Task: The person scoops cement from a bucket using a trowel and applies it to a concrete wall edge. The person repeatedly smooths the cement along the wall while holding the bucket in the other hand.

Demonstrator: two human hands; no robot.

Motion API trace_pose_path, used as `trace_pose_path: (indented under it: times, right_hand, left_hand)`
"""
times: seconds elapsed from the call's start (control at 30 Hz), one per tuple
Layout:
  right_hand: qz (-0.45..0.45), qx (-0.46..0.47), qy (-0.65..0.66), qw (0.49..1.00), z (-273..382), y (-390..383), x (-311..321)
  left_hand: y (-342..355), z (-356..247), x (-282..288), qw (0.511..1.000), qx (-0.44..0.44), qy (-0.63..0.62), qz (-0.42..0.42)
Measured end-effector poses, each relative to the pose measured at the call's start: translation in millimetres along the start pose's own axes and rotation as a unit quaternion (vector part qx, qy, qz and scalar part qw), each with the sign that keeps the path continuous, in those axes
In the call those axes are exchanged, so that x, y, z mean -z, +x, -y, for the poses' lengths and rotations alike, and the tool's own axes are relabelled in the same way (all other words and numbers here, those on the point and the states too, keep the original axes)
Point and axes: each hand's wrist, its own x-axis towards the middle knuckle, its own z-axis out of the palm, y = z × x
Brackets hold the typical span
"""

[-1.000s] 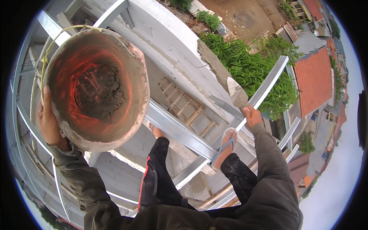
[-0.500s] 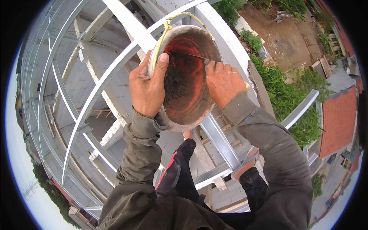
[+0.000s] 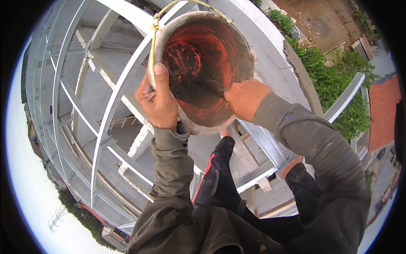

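Note:
A mortar-smeared bucket (image 3: 242,48) with a red inside is tilted toward me in front of my body. A yellow cord handle (image 3: 154,38) is knotted at its far left rim. My left hand (image 3: 162,103) is closed on the left side of the rim, with the thumb over the edge. In my right hand (image 3: 248,100) is a trowel (image 3: 215,88), its blade inside the bucket against dark wet mortar (image 3: 186,91). The trowel's handle is hidden in my fist.
Curved silver metal beams (image 3: 111,114) span the left side high above block walls and rough concrete beams (image 3: 139,146). My feet rest on the framing below, beside a metal channel (image 3: 266,146). A pale block wall (image 3: 270,63) runs along the right, with greenery (image 3: 315,70) far below.
My right hand and the trowel have moved down toward the near side of the bucket, and the blade shows more. Mortar has shifted, baring red on the left. The whole view has swung slightly.

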Motion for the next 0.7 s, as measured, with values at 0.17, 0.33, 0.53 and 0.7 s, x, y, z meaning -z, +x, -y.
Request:
trace_pose_path:
  times: [0.17,0.33,0.53,0.7]
  right_hand:
    - [-0.107,-0.03,0.256,0.96,18.1,2.3,-53.4]
    - [-0.145,-0.072,0.452,0.877,24.6,-19.7,-69.4]
    - [-0.225,-0.071,0.454,0.859,-7.1,-72.5,-54.4]
    - [-0.288,-0.191,0.502,0.793,-73.3,-130.7,-19.3]
  left_hand:
    - [10.2,-1.3,10.1,0.999,0.016,-0.037,-0.032]
    - [12.4,-7.0,-3.9,0.999,0.033,0.027,0.029]
    - [33.3,-4.3,3.4,0.995,0.068,-0.076,-0.014]
    - [37.3,5.0,6.9,0.992,0.096,-0.084,-0.011]
